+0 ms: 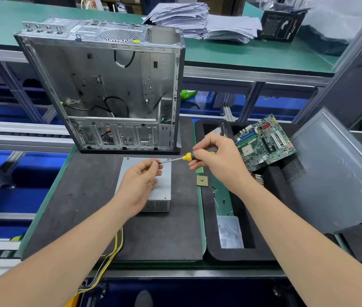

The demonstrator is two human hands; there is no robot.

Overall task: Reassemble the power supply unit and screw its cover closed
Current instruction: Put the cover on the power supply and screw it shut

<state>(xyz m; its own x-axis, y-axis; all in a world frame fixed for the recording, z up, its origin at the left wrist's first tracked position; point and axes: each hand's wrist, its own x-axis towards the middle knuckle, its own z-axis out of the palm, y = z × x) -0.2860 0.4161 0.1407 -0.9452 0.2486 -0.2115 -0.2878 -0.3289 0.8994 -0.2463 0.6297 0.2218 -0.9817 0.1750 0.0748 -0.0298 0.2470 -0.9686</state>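
The grey power supply unit [163,189] lies flat on the black foam mat [82,196], its cover on top and a vent grille facing me. Yellow and black cables [115,247] trail from it off the front edge. My right hand [217,158] grips a screwdriver [185,157] with a yellow and black handle, its shaft pointing left. My left hand [141,185] hovers over the unit and pinches something small at the screwdriver's tip; the item itself is hidden by the fingertips.
An empty computer case [109,85] stands open behind the unit. To the right, a black foam tray [211,240] holds a motherboard [264,142], a CPU chip [202,181] and a metal plate [229,231]. A grey side panel [339,173] leans at far right.
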